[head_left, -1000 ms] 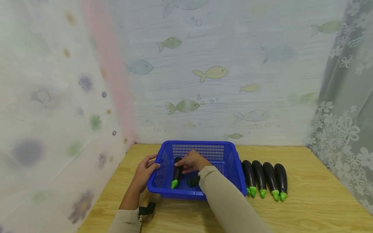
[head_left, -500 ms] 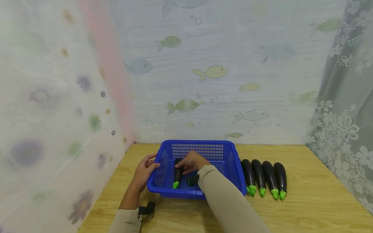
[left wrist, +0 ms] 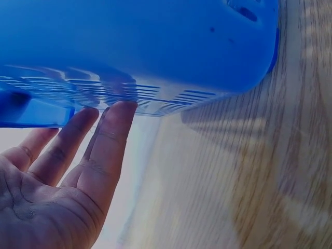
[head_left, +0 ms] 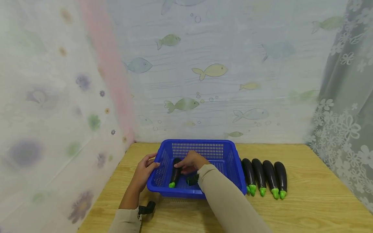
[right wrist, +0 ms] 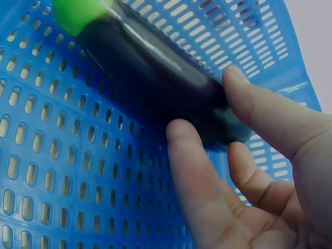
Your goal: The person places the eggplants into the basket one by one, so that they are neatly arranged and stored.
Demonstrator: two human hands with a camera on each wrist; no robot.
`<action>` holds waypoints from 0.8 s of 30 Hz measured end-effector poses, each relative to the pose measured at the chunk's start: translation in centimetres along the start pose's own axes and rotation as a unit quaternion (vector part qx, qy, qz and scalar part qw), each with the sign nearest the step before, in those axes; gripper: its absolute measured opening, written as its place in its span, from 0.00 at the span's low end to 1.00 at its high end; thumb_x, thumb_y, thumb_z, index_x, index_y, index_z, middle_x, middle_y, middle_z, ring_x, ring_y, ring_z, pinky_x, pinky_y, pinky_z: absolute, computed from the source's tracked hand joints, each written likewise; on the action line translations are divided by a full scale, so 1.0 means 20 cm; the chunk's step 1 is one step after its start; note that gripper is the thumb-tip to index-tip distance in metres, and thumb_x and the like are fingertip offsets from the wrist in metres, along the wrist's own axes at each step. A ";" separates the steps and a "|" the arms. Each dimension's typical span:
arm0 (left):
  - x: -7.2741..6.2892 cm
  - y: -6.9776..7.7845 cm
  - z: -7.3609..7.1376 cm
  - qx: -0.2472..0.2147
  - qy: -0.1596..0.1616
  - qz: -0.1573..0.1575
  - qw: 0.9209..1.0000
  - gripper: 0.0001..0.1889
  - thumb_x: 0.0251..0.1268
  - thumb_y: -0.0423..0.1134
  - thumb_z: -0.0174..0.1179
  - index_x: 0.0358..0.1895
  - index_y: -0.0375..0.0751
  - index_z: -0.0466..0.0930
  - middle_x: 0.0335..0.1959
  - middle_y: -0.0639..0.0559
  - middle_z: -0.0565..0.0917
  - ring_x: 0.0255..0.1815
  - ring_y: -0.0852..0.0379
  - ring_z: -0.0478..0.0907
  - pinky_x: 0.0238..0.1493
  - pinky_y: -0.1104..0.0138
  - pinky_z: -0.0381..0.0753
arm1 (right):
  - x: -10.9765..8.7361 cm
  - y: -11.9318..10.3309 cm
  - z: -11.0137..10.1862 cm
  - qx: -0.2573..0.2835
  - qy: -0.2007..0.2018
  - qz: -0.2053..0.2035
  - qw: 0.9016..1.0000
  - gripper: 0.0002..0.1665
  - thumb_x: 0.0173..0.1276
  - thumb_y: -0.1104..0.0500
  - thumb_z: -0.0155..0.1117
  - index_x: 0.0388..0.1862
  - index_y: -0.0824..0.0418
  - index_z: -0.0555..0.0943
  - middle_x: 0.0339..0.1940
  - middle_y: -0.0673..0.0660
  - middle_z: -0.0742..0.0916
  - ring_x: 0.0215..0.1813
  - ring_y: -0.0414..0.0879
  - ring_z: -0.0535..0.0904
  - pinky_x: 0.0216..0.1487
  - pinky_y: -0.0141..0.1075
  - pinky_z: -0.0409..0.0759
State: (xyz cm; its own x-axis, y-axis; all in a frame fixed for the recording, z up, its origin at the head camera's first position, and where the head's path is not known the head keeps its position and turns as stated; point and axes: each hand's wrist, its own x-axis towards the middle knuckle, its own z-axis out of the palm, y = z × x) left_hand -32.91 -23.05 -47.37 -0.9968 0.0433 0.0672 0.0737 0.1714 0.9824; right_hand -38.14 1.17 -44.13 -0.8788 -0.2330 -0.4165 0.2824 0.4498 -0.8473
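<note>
A blue perforated plastic basket (head_left: pixel 186 193) stands on the wooden table. My left hand (head_left: pixel 144 170) holds its left rim, the thumb over the edge and the fingers against the outer wall. In the left wrist view, the fingertips (left wrist: pixel 124 109) touch the slotted side. Inside the basket, at its left, lies a dark eggplant (head_left: pixel 175 174) with a green stem end pointing toward me. My right hand (head_left: pixel 193 161) reaches in and grips the far end of this eggplant. The right wrist view has the thumb (right wrist: pixel 254 98) on that end of the eggplant (right wrist: pixel 150 62), with fingers beside and below it.
Several more eggplants (head_left: pixel 270 174) lie side by side on the table (head_left: pixel 314 200) right of the basket, green ends toward me. The leftmost is partly hidden by the basket. A fish-patterned sheet (head_left: pixel 215 110) hangs behind, and a flowered one (head_left: pixel 96 152) at the left.
The gripped eggplant's green end swings slightly right, then back left, inside the basket. Both hands stay nearly in place. The basket and the eggplants outside it have not visibly moved on the table.
</note>
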 end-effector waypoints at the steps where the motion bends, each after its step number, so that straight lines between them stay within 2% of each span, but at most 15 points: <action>1: 0.00 0.00 0.00 0.000 0.001 0.001 1.000 0.27 0.73 0.40 0.62 0.73 0.51 0.71 0.64 0.37 0.82 0.55 0.42 0.85 0.52 0.50 0.88 | 0.00 0.00 0.00 0.006 -0.004 0.001 1.000 0.17 0.59 0.57 0.82 0.35 0.67 0.84 0.39 0.66 0.91 0.30 0.49 0.89 0.36 0.39 0.90; 7: -0.01 0.01 0.01 0.003 0.005 0.012 1.000 0.28 0.73 0.40 0.62 0.74 0.48 0.70 0.64 0.35 0.82 0.56 0.41 0.85 0.53 0.49 0.88 | 0.00 -0.01 0.00 0.030 -0.018 -0.004 0.999 0.16 0.60 0.61 0.80 0.39 0.69 0.83 0.42 0.66 0.90 0.38 0.54 0.92 0.41 0.41 0.90; 11: -0.01 0.00 0.01 0.010 -0.002 0.008 1.000 0.28 0.74 0.41 0.61 0.74 0.48 0.70 0.65 0.35 0.81 0.58 0.40 0.84 0.55 0.48 0.86 | -0.01 -0.01 0.00 0.035 -0.036 -0.011 0.999 0.14 0.62 0.65 0.78 0.41 0.72 0.84 0.42 0.67 0.90 0.43 0.59 0.91 0.45 0.44 0.90; 17: -0.02 0.01 0.00 0.013 0.013 0.010 1.000 0.27 0.72 0.42 0.62 0.73 0.49 0.71 0.64 0.36 0.82 0.59 0.40 0.84 0.56 0.47 0.86 | -0.02 -0.01 0.01 0.054 -0.060 -0.031 0.996 0.11 0.64 0.70 0.73 0.44 0.75 0.85 0.44 0.70 0.90 0.44 0.61 0.91 0.47 0.47 0.90; 24: -0.01 0.02 0.01 0.005 0.001 0.000 1.000 0.28 0.73 0.42 0.62 0.74 0.49 0.70 0.66 0.35 0.80 0.59 0.41 0.84 0.56 0.48 0.86 | -0.02 -0.01 0.00 0.059 -0.064 -0.026 0.996 0.10 0.63 0.70 0.74 0.42 0.75 0.86 0.46 0.71 0.90 0.46 0.63 0.90 0.48 0.49 0.89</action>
State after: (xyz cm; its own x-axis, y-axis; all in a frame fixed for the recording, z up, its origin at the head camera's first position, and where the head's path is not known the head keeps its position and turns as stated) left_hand -32.66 -22.83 -46.98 -0.9968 0.0414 0.0681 0.0745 0.1805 0.9807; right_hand -37.83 1.22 -43.83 -0.8392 -0.3653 -0.4028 0.2869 0.3319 -0.8986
